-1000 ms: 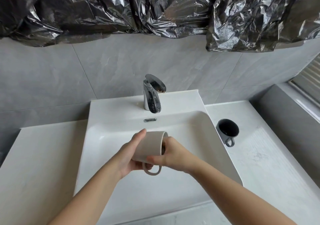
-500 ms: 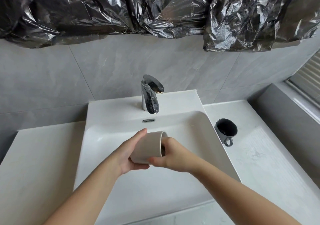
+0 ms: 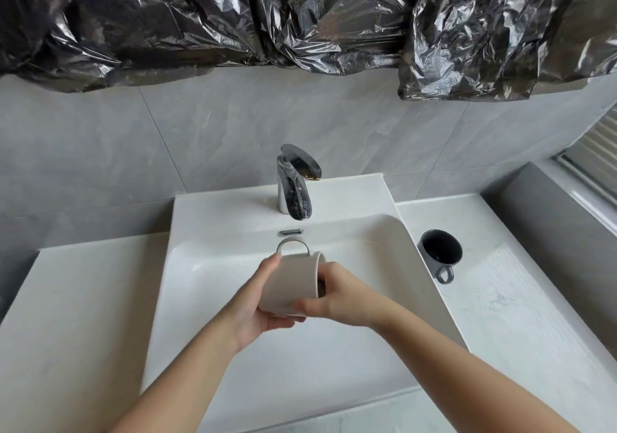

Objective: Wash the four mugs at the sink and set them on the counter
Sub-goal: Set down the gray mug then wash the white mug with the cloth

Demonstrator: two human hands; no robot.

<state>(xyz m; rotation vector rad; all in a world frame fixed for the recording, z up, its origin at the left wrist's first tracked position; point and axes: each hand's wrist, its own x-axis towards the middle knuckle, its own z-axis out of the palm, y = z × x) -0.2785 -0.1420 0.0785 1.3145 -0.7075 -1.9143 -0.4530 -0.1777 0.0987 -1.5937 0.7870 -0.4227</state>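
While cupped by the left hand [image 3: 255, 314], the smooth beige mug [image 3: 288, 282] is held sideways. Its rim is pinched by fingers [image 3: 334, 274] of the right hand [image 3: 345, 295].

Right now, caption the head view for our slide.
Left hand and right hand hold a beige mug sideways over the sink; dark mug on counter.

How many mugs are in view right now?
2. A beige mug held sideways over the sink; a dark mug upright on the counter to its right. Others may be out of frame.
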